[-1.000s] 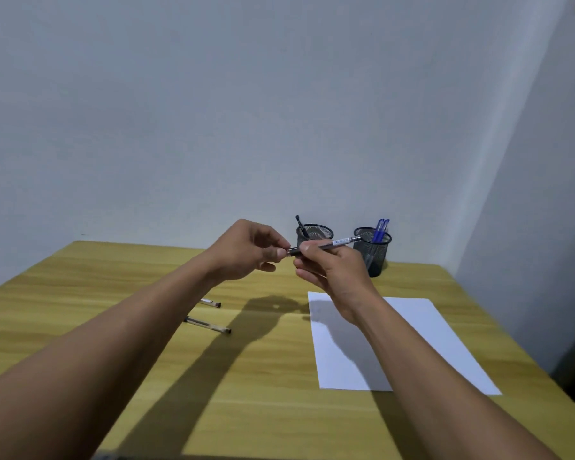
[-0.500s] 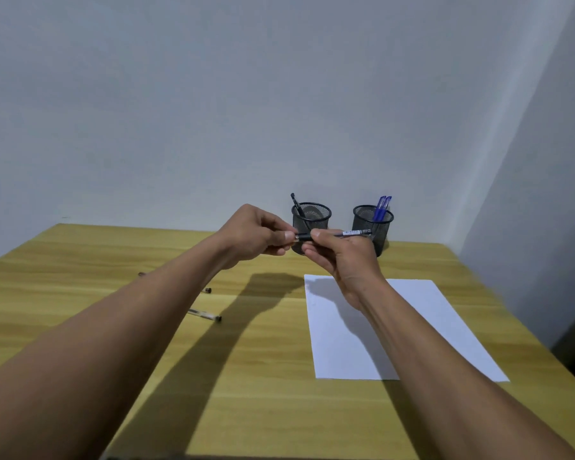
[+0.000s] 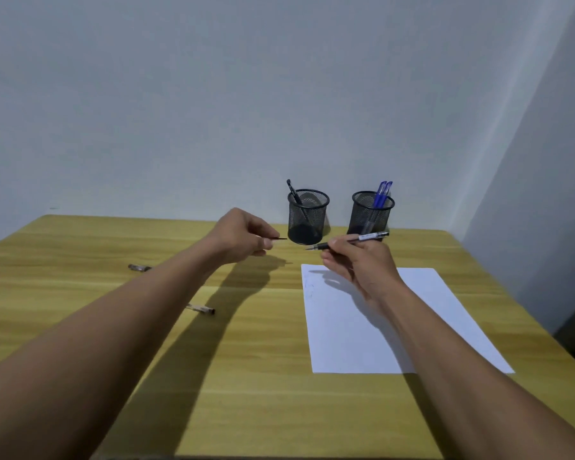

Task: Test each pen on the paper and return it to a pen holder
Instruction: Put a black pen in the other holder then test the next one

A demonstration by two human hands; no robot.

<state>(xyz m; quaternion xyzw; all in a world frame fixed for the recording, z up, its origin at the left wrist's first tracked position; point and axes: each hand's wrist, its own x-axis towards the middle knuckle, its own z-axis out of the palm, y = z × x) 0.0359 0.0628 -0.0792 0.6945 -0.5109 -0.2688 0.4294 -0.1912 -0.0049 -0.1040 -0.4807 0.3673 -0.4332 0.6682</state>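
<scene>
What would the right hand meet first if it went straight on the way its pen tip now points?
The right hand holds the pen with its tip aimed left, at the dark piece, apparently its cap, pinched by the left hand. It would probably meet that first; depth is unclear.
</scene>
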